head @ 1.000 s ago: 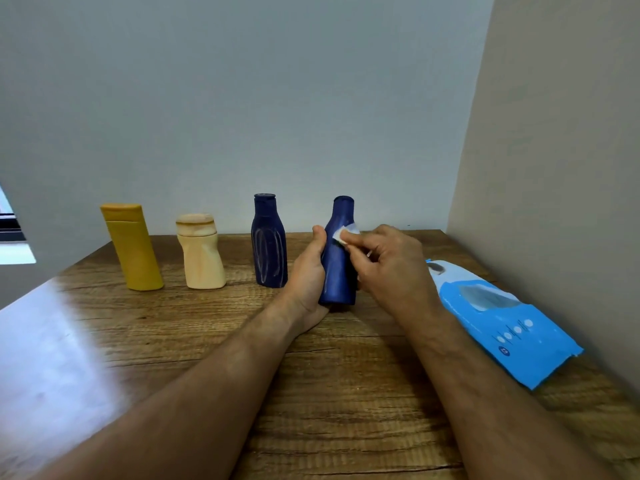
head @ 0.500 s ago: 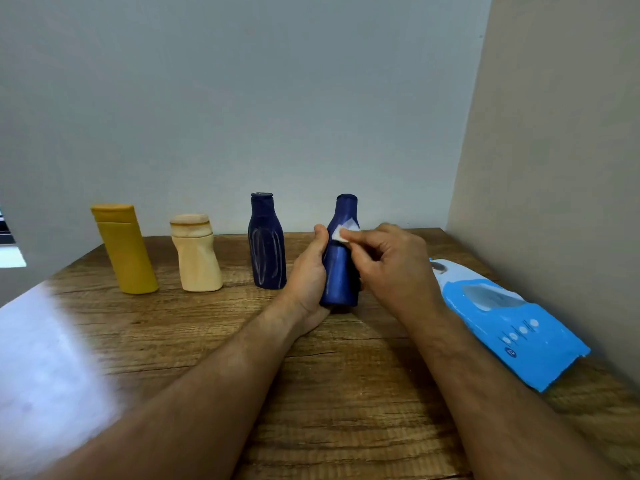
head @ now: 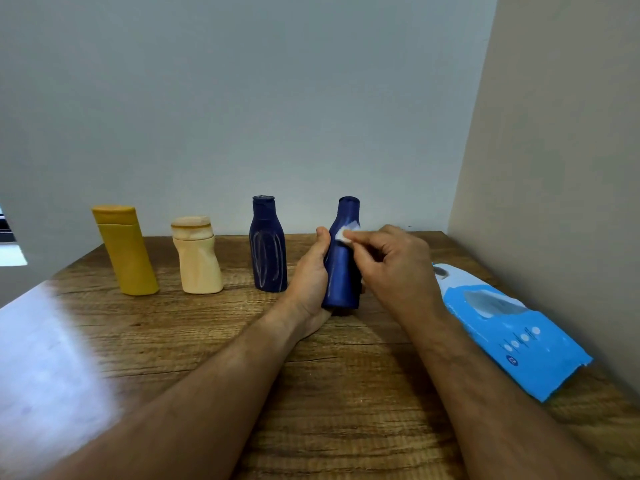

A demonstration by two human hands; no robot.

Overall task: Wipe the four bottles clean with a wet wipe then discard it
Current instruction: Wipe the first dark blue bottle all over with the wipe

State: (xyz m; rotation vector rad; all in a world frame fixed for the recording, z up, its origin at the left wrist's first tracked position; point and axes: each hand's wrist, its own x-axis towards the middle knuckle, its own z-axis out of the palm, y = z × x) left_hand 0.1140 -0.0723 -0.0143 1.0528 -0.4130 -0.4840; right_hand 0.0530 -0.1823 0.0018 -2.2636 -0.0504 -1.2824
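Observation:
Four bottles stand in a row on the wooden table [head: 346, 393]: a yellow bottle [head: 126, 251] at far left, a cream bottle [head: 197, 258], a dark blue bottle [head: 267, 245] with pale smears, and a second blue bottle [head: 341, 268] at right. My left hand [head: 310, 278] grips the second blue bottle from its left side, thumb up along it. My right hand [head: 391, 265] pinches a small white wet wipe [head: 346, 233] and presses it against that bottle's shoulder. Most of the wipe is hidden under my fingers.
A blue wet wipe pack [head: 505, 327] lies flat on the table at right, close to the beige side wall [head: 561, 202]. A grey wall runs behind the bottles. Glare covers the table's left part [head: 45, 368].
The wipe under my right hand has shifted slightly up on the blue bottle's shoulder. My left hand keeps the same grip. The bottles stay in place.

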